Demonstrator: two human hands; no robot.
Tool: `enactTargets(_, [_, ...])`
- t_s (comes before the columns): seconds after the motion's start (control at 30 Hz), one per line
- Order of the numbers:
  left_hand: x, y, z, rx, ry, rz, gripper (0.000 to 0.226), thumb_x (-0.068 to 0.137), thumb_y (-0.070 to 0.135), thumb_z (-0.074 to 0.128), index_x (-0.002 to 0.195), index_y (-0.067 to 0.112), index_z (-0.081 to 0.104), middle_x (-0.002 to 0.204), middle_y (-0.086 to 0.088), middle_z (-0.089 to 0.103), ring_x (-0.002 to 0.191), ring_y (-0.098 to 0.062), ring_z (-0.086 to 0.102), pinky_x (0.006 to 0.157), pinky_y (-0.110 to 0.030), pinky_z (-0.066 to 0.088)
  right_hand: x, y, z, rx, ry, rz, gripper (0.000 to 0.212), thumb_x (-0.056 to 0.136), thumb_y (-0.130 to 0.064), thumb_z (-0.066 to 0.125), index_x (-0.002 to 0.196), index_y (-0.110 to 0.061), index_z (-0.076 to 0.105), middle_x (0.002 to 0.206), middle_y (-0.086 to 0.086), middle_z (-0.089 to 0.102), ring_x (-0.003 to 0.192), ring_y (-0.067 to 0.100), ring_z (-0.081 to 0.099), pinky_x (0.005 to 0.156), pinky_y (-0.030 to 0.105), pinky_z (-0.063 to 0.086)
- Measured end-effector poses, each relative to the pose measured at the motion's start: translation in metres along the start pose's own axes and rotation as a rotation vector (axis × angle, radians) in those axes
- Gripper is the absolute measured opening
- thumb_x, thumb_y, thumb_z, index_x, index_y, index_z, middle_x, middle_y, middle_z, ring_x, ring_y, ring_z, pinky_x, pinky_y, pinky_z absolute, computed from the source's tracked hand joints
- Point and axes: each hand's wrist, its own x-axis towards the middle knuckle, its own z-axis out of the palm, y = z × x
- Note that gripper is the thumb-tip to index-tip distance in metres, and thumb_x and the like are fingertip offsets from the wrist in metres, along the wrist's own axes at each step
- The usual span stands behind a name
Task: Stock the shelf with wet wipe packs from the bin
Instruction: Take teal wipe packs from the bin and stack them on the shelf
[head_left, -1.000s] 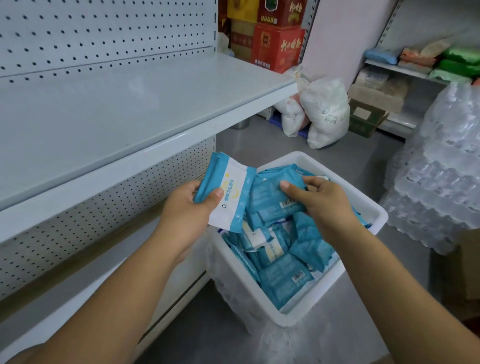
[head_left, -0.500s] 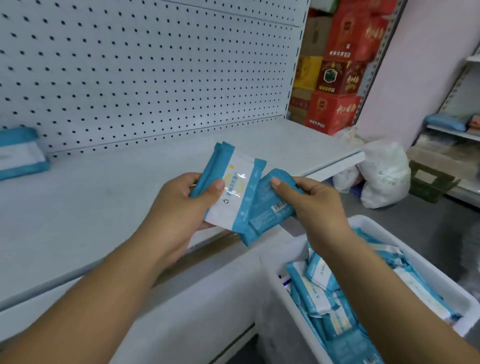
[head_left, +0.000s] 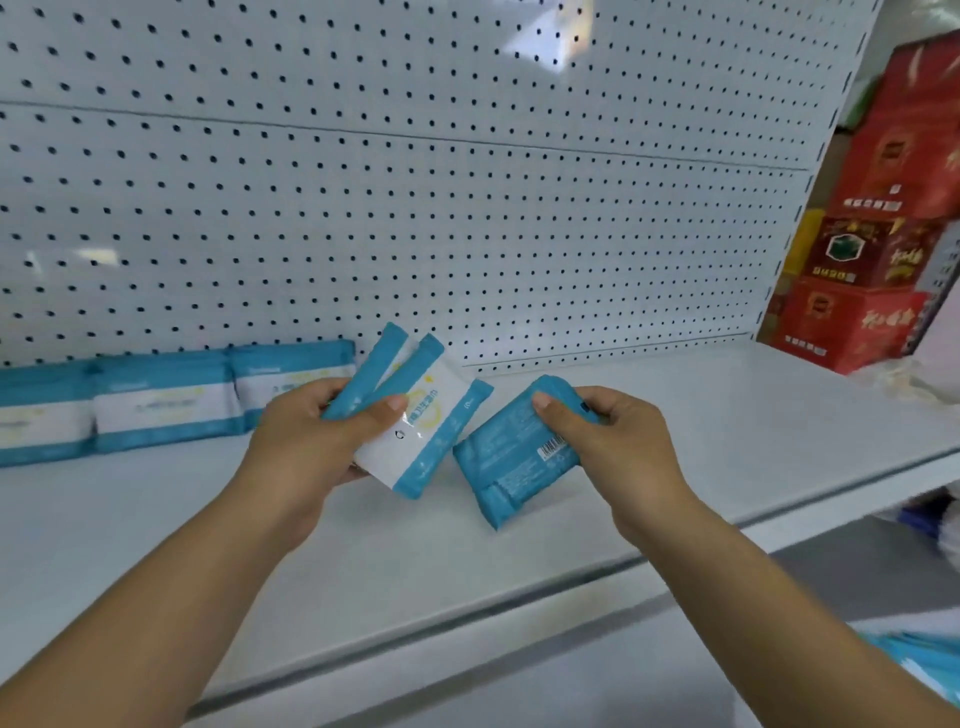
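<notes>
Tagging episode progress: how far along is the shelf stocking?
Done: three packs sit in a row against the pegboard on the shelf. In hand: left hand grips what looks like two packs, right hand grips one pack. Left: placing these; more blue packs show in the bin.

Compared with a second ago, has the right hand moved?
Yes. The right hand, then down in the bin, now holds a pack up over the shelf.

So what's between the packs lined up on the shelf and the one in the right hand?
The left hand, gripping its own wipe packs, as the head view shows.
</notes>
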Motion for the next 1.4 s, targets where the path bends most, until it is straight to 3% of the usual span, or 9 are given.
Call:
enactTargets(0.33, [0.032, -0.028, -0.081, 0.094, 0.249, -0.030, 0.019, 0.080, 0.025, 0.084, 0.093, 0.020, 0.071, 0.088, 0.000, 0.077, 0.081, -0.018, 0.074, 0.067, -0.034, 0.060, 0.019, 0.004, 0.108, -0.129, -0.035, -0.142, 0.011, 0.086, -0.028, 0.077, 0.082, -0.019, 0.073, 0.072, -0.003, 0.068, 0.062, 0.004, 0.057, 0.063, 0.025, 0.049])
enactTargets(0.53, [0.042, -0.035, -0.108, 0.038, 0.358, -0.028, 0.018, 0.080, 0.028, 0.084, 0.089, 0.021, 0.071, 0.090, 0.001, 0.077, 0.084, -0.019, 0.074, 0.081, -0.043, 0.061, -0.005, 0.005, 0.134, -0.215, -0.321, -0.281, 0.010, 0.085, -0.025, 0.079, 0.093, -0.032, 0.078, 0.089, -0.012, 0.074, 0.084, 0.002, 0.067, 0.077, 0.022, 0.054])
enactTargets(0.6, [0.044, -0.036, -0.110, 0.002, 0.370, -0.022, 0.017, 0.080, 0.026, 0.084, 0.090, 0.019, 0.072, 0.090, 0.000, 0.077, 0.084, -0.019, 0.075, 0.083, -0.045, 0.061, -0.014, 0.002, 0.134, -0.317, -0.417, -0.317, 0.023, 0.076, -0.035, 0.085, 0.097, -0.039, 0.076, 0.097, -0.015, 0.071, 0.093, 0.002, 0.065, 0.085, 0.019, 0.051])
enactTargets(0.77, [0.048, -0.040, -0.110, -0.023, 0.359, -0.041, 0.018, 0.079, 0.023, 0.085, 0.088, 0.015, 0.072, 0.089, -0.002, 0.077, 0.084, -0.020, 0.075, 0.085, -0.046, 0.061, -0.027, 0.000, 0.123, -0.726, -0.946, -0.247, 0.070, 0.060, -0.062, 0.085, 0.125, -0.046, 0.064, 0.121, -0.024, 0.056, 0.115, -0.009, 0.051, 0.100, 0.010, 0.039])
enactTargets(0.97, [0.048, -0.041, -0.107, -0.031, 0.344, -0.060, 0.018, 0.081, 0.020, 0.084, 0.090, 0.015, 0.069, 0.095, -0.006, 0.076, 0.085, -0.021, 0.075, 0.078, -0.041, 0.062, 0.012, 0.006, 0.135, -0.558, -0.645, -0.279, 0.029, 0.086, -0.039, 0.075, 0.110, -0.025, 0.071, 0.110, -0.014, 0.070, 0.104, -0.001, 0.063, 0.099, 0.031, 0.050])
enactTargets(1.13, [0.052, -0.043, -0.105, 0.029, 0.443, 0.051, 0.022, 0.083, 0.027, 0.081, 0.098, 0.014, 0.071, 0.095, 0.001, 0.075, 0.080, -0.010, 0.071, 0.059, -0.015, 0.055, 0.025, -0.003, 0.138, -0.921, -0.892, -0.087, 0.079, 0.073, -0.056, 0.080, 0.141, -0.027, 0.050, 0.136, -0.014, 0.052, 0.125, 0.006, 0.050, 0.108, 0.029, 0.041])
enactTargets(1.2, [0.054, -0.044, -0.104, 0.026, 0.473, 0.067, 0.025, 0.084, 0.029, 0.081, 0.101, 0.014, 0.070, 0.095, 0.003, 0.074, 0.083, -0.010, 0.071, 0.061, -0.017, 0.055, 0.023, -0.005, 0.139, -0.965, -0.959, -0.069, 0.091, 0.070, -0.056, 0.083, 0.147, -0.030, 0.041, 0.140, -0.017, 0.046, 0.129, 0.006, 0.044, 0.106, 0.024, 0.036])
enactTargets(1.3, [0.055, -0.045, -0.101, 0.020, 0.470, 0.086, 0.018, 0.084, 0.027, 0.080, 0.096, 0.020, 0.069, 0.095, 0.006, 0.073, 0.085, -0.008, 0.072, 0.070, -0.023, 0.059, 0.024, -0.005, 0.140, -0.888, -0.949, -0.045, 0.085, 0.067, -0.047, 0.089, 0.140, -0.034, 0.047, 0.130, -0.018, 0.051, 0.119, 0.004, 0.050, 0.095, 0.017, 0.040])
enactTargets(1.4, [0.053, -0.042, -0.098, 0.003, 0.445, 0.111, 0.017, 0.086, 0.027, 0.079, 0.095, 0.024, 0.066, 0.093, 0.012, 0.071, 0.077, 0.003, 0.069, 0.059, -0.014, 0.055, 0.029, 0.001, 0.142, -0.756, -0.948, 0.014, 0.069, 0.061, -0.039, 0.095, 0.120, -0.034, 0.059, 0.118, -0.015, 0.064, 0.108, 0.007, 0.063, 0.098, 0.032, 0.052])
